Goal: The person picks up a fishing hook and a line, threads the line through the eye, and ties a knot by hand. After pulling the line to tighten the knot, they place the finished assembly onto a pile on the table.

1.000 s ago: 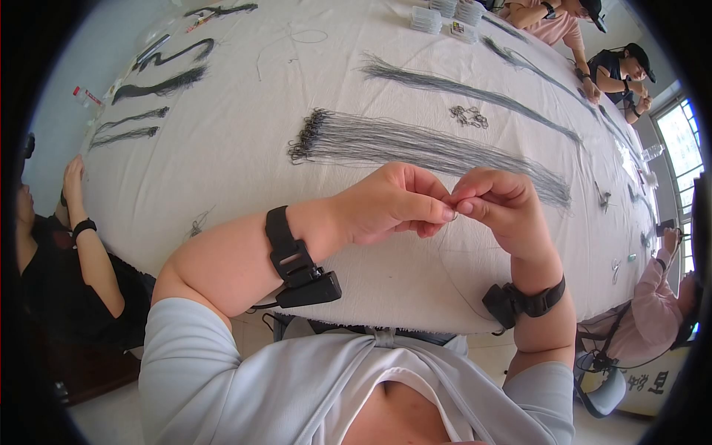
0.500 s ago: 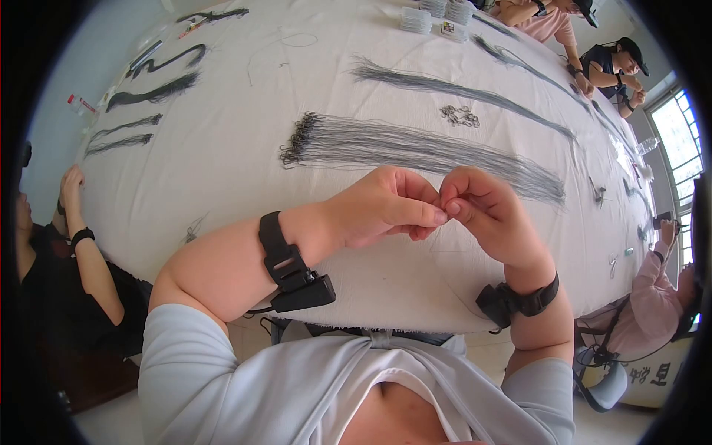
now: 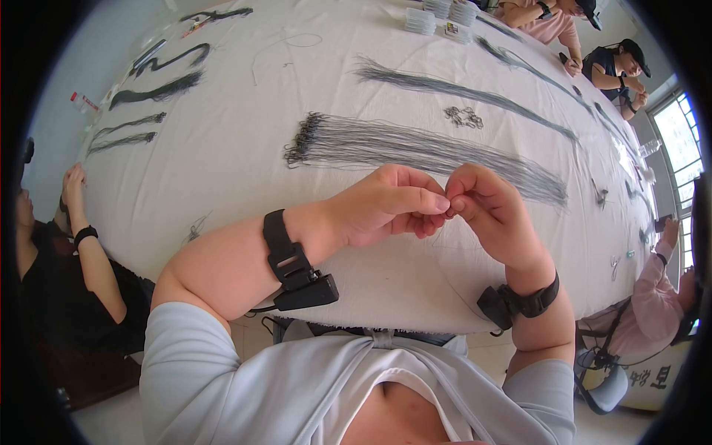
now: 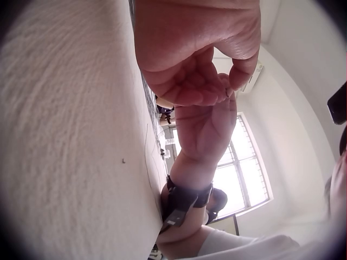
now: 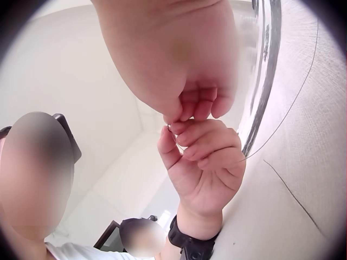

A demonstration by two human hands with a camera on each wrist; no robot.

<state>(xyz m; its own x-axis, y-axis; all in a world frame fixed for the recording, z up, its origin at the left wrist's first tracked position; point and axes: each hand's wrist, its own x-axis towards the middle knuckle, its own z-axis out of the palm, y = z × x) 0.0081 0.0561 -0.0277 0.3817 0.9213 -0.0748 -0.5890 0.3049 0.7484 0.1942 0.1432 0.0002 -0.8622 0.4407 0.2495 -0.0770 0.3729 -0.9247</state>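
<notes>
Over the near part of the cloth-covered table, my two hands meet fingertip to fingertip. My left hand pinches a small dark curved hook between thumb and forefinger. My right hand holds thumb and forefinger together at the same spot, pinching the hook's other side; most of the hook is hidden by fingertips. From the hands a thin line trails down in a loose curve. Just beyond lies a wide bundle of grey lines, with dark hooks or loops gathered at its left end.
Behind the bundle lie a small pile of dark metal pieces and another grey strand bundle. Clear plastic boxes stand at the back. Dark hanks lie at the left. Other people sit around the table.
My fingertips shift slightly around the small piece; the left thumb has moved up a little and the left fingers have spread beneath it. The right hand is turned a little more inward.
</notes>
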